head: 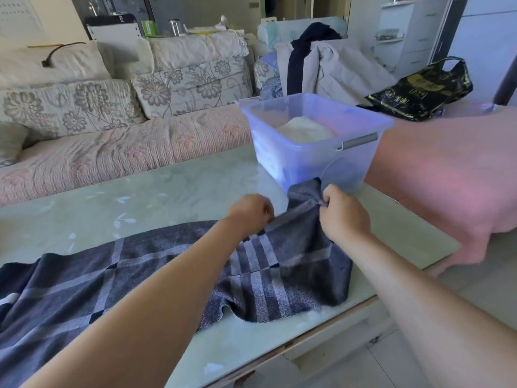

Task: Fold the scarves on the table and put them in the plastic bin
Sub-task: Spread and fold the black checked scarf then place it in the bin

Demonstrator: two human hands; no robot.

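Scarf (84, 275), blue plaid, lies spread along the pale table (167, 191). It runs from the near left, where it passes out of view, to an end touching the foot of the plastic bin (279, 155). The bin stands at the table's far right and holds a folded white cloth (305, 130), probably a scarf already put away. The left hand (251, 211) pinches the scarf's far edge with curled fingers. The right hand (344, 214) is clenched round the bunched corner next to the bin.

I judge this to be the start of folding this scarf, with nothing doubled over yet. The next move calls for lifting that end with both hands and carrying it leftward over the length. The edges need to match and the cloth must not drag against the bin.
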